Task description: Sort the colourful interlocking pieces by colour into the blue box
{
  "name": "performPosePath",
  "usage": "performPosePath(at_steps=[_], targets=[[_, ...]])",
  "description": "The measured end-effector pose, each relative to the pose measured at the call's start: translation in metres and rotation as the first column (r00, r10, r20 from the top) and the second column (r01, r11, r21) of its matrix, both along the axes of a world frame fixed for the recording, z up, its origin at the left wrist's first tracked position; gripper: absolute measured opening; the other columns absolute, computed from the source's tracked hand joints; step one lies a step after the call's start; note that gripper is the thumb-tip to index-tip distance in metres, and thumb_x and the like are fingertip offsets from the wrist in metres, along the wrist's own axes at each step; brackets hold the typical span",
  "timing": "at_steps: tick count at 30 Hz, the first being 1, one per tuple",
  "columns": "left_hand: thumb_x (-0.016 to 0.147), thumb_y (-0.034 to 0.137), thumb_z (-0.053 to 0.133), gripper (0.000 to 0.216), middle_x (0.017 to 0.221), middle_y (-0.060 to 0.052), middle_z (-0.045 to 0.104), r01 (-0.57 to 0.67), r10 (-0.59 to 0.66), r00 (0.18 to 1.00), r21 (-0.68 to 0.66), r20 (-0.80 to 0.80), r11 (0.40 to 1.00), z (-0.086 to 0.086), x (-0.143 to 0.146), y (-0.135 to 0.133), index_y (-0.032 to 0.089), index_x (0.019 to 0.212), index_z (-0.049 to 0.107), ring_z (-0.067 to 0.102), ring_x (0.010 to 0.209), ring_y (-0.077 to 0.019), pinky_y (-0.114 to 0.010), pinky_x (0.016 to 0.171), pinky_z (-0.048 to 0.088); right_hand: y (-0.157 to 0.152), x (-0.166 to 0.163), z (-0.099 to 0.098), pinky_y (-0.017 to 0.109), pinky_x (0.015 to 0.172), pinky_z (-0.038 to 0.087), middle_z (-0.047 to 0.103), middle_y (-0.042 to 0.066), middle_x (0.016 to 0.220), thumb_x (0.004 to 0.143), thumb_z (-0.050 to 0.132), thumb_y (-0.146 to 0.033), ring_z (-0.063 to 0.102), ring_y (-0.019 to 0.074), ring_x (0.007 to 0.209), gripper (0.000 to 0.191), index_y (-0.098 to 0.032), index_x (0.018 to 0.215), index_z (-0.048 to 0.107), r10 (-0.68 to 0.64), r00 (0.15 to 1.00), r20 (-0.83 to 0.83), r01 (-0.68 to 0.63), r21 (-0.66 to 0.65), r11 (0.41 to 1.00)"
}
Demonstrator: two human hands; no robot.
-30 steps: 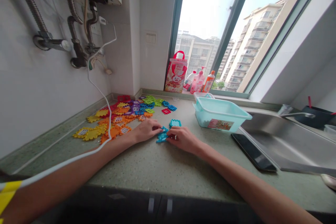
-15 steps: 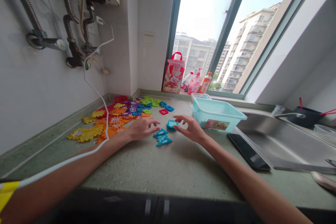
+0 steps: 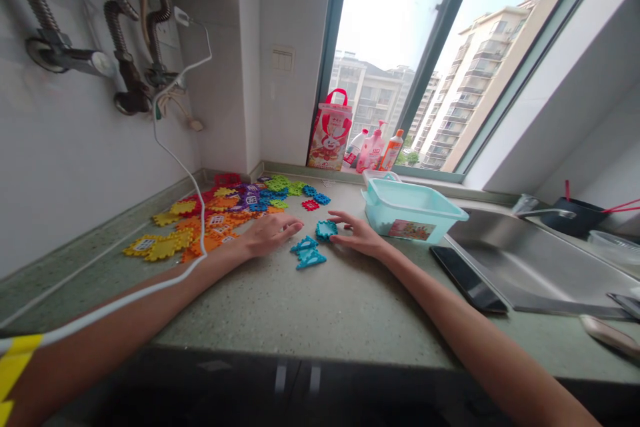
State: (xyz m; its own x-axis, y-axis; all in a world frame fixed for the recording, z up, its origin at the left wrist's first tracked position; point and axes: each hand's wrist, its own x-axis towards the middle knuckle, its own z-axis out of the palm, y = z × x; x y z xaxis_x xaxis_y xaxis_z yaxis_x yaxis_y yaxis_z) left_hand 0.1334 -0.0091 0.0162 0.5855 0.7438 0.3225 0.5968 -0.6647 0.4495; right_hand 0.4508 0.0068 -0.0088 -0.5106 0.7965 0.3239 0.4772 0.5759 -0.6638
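My left hand point(image 3: 273, 235) is low over the counter, fingers stretched out and holding nothing. Just right of its fingertips lies a teal, toothed plastic building piece point(image 3: 307, 252), apparently made of joined parts. Beyond it rests another teal toothed piece point(image 3: 326, 230), with a frame-like outline. My right hand point(image 3: 361, 235) reaches around the right side of that piece. Its thumb is at the near edge and its index finger at the far edge, with the fingers apart; whether they press on it is hard to see.
A heap of colored toothed pieces point(image 3: 215, 220) lies at left. A white cable point(image 3: 203, 240) crosses above my left forearm. To the right stand a light teal tub point(image 3: 425, 213), a black phone point(image 3: 467, 279) and a steel sink point(image 3: 500, 260). Bottles point(image 3: 371, 152) line the windowsill.
The view has shifted slightly. My right thumb and index finger have come closer around the teal frame-like piece. My left fingers are flatter and a little apart from the joined teal piece.
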Motion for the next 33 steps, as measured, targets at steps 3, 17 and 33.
performPosePath(at_steps=[3,17,33], targets=[[0.105,0.064,0.035,0.061,0.115,-0.009,0.076,0.008,-0.008,1.000,0.001,0.001,1.000,0.000,0.001,0.000,0.022,0.125,0.075,0.069,0.100,-0.0253,-0.031,0.087,0.047,0.001,0.000,-0.002,0.046,0.106,0.050,0.067,0.012,0.141,0.086,0.078,-0.044,0.062,0.0274,0.131,0.075,-0.029,0.152,0.048,0.011,1.000,0.002,-0.011,0.008,1.000],[0.098,0.066,0.048,0.058,0.106,-0.009,0.078,-0.054,0.055,0.996,-0.010,0.067,0.998,0.008,0.003,0.007,0.020,0.116,0.078,0.069,0.094,-0.0247,-0.031,0.083,0.050,0.005,-0.009,-0.002,0.037,0.091,0.056,0.075,0.012,0.124,0.080,0.083,-0.037,0.071,0.0246,0.107,0.060,-0.020,0.136,0.067,-0.073,0.988,0.139,0.056,0.124,0.991],[0.067,0.065,0.083,0.065,0.083,-0.007,0.076,-0.173,0.101,0.978,-0.433,-0.185,0.885,0.024,0.060,0.052,0.014,0.106,0.077,0.070,0.066,-0.0217,-0.023,0.047,0.044,0.007,-0.001,-0.008,0.036,0.089,0.056,0.078,0.010,0.110,0.081,0.083,-0.042,0.071,0.0215,0.092,0.064,-0.018,0.138,0.066,-0.088,0.987,0.137,0.064,0.175,0.983]])
